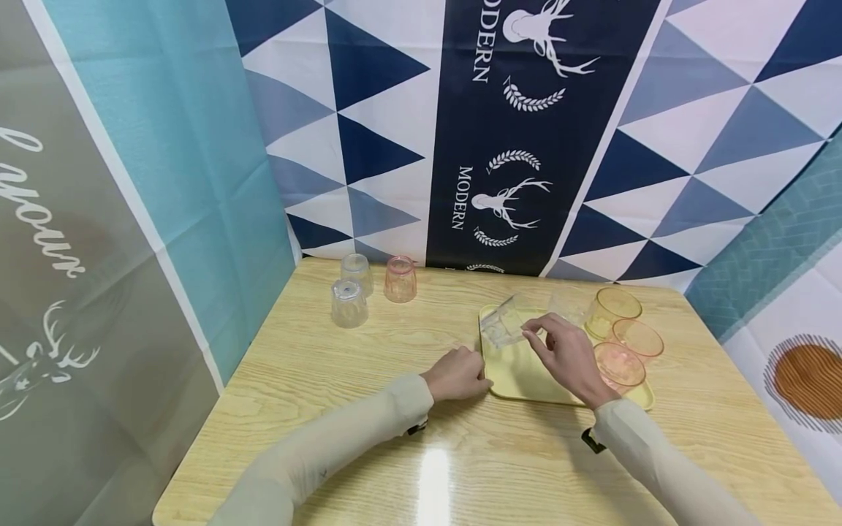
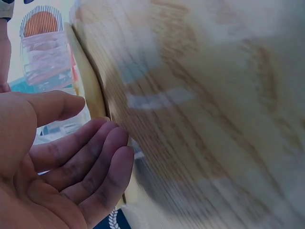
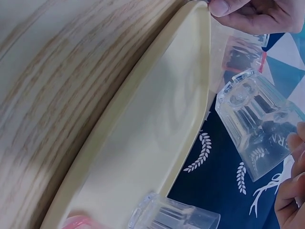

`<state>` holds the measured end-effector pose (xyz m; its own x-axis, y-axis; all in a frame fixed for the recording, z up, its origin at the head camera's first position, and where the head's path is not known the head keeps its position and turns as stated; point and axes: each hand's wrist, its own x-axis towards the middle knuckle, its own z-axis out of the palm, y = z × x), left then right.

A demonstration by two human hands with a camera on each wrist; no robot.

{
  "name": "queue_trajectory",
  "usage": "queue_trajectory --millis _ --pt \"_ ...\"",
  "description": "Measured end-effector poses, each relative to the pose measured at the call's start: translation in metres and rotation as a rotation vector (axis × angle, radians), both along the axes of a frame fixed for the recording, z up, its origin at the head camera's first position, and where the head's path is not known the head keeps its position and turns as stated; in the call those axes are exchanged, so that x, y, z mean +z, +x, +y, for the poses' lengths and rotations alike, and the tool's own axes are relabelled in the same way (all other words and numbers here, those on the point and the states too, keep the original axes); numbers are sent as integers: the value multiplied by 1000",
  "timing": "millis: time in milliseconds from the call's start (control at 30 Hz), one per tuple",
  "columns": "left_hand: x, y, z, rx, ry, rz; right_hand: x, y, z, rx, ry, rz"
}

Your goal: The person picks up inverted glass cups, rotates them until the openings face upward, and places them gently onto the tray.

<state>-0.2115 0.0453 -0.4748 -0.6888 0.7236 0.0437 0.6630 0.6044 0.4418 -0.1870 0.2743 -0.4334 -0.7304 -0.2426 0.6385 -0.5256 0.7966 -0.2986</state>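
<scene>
My right hand (image 1: pixel 567 358) pinches a clear plastic cup (image 1: pixel 503 329) by its rim, above the left part of a yellow tray (image 1: pixel 526 376). The cup is tilted, its base toward the left; the right wrist view shows this clear cup (image 3: pixel 259 124) apart from the tray surface. At the tray's near left corner my left hand (image 1: pixel 456 374) grips the edge between thumb and fingers. Standing on the tray's right side are a yellow cup (image 1: pixel 612 310), two pink cups, one (image 1: pixel 636 337) behind the other (image 1: pixel 618 367), and another clear cup (image 1: pixel 569 303), partly hidden by my right hand.
At the back left of the wooden table (image 1: pixel 316 380) stand two clear cups, one (image 1: pixel 356 274) behind the other (image 1: pixel 349 305), and a pink cup (image 1: pixel 400 281), all upside down. Patterned cloth (image 1: pixel 381 146) hangs right behind the table's back edge.
</scene>
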Motion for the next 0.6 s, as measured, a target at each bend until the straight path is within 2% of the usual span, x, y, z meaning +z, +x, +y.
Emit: queue_trajectory --millis 300,600 --pt "0 2 5 19 -25 33 2 -5 3 -1 15 24" --pt "-1 2 6 32 -9 16 3 -11 7 -24 38 25"
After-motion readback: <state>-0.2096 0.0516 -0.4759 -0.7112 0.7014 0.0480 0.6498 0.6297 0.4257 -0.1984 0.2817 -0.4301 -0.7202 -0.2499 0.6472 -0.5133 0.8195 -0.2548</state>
